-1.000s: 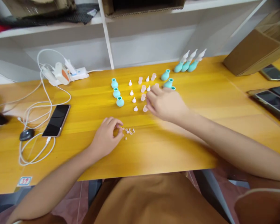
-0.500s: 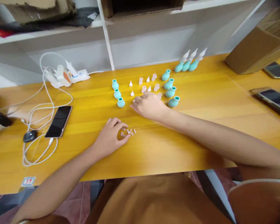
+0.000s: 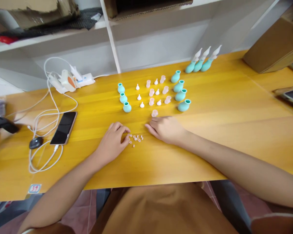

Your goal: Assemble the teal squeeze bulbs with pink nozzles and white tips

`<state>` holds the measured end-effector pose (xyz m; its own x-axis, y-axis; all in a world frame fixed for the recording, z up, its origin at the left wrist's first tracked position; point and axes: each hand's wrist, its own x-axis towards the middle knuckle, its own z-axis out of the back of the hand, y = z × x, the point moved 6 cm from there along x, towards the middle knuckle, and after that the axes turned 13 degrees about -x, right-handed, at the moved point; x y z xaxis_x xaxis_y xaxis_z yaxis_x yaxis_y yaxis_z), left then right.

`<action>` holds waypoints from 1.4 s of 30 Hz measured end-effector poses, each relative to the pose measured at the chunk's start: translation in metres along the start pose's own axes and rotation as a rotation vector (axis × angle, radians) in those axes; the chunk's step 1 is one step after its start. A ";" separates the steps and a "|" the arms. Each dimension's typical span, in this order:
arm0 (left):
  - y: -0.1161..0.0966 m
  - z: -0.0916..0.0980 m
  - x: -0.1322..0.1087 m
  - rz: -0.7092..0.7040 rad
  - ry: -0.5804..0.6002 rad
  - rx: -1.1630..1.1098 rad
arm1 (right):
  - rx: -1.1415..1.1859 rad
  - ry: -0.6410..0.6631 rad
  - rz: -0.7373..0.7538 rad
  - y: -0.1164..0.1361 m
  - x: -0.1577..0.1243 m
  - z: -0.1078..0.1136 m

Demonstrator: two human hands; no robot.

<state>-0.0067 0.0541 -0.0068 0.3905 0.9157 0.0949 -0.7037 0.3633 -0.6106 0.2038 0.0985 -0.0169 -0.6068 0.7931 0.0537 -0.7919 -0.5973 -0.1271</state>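
My left hand (image 3: 114, 141) rests palm down on the table, thumb and forefinger curved apart at the edge of a loose group of small translucent pink rings (image 3: 135, 138). To the right of them my right hand (image 3: 165, 129) lies palm down, thumb apart from the fingers, nothing visible in it; its fingertips are partly hidden. Just beyond its knuckles stands a translucent pink cup-like piece (image 3: 154, 113). Farther back are rows of similar pink pieces (image 3: 151, 92) and small white pointed tips (image 3: 142, 105). Teal bulbs (image 3: 127, 107) stand left of these, and more teal bulbs (image 3: 184, 105) lie tilted on the right.
Three teal bulbs with white nozzles (image 3: 206, 65) lean at the back right, near a cardboard box (image 3: 271, 48). On the left are a phone (image 3: 63, 128), white cables, a black mouse-like object (image 3: 35, 143) and a power strip (image 3: 85, 80). Another phone (image 3: 291, 96) lies far right.
My right hand has drawn back toward me from among the white tips and pink pieces, uncovering the front ones. My left thumb and forefinger have come closer together beside the rings.
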 end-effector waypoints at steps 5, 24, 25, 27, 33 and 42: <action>0.001 0.002 0.003 -0.010 0.010 -0.015 | 0.132 -0.021 0.012 -0.004 -0.001 -0.005; -0.043 0.014 -0.015 -0.267 -0.188 -0.473 | 1.452 -0.029 -0.070 0.040 -0.021 -0.008; -0.045 0.014 -0.016 -0.284 -0.190 -0.491 | 1.504 0.002 -0.050 0.046 -0.023 -0.008; -0.049 0.014 -0.017 -0.327 -0.178 -0.517 | 1.546 0.016 -0.012 0.054 -0.026 -0.005; -0.061 0.015 -0.021 -0.453 -0.172 -0.498 | 1.528 -0.005 0.044 0.056 -0.027 0.002; -0.059 0.015 -0.023 -0.512 -0.218 -0.388 | 1.619 0.048 0.006 0.061 -0.029 -0.002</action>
<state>0.0168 0.0140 0.0383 0.4603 0.6732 0.5788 -0.1824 0.7098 -0.6804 0.1730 0.0395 -0.0286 -0.6320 0.7746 0.0241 -0.0473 -0.0695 0.9965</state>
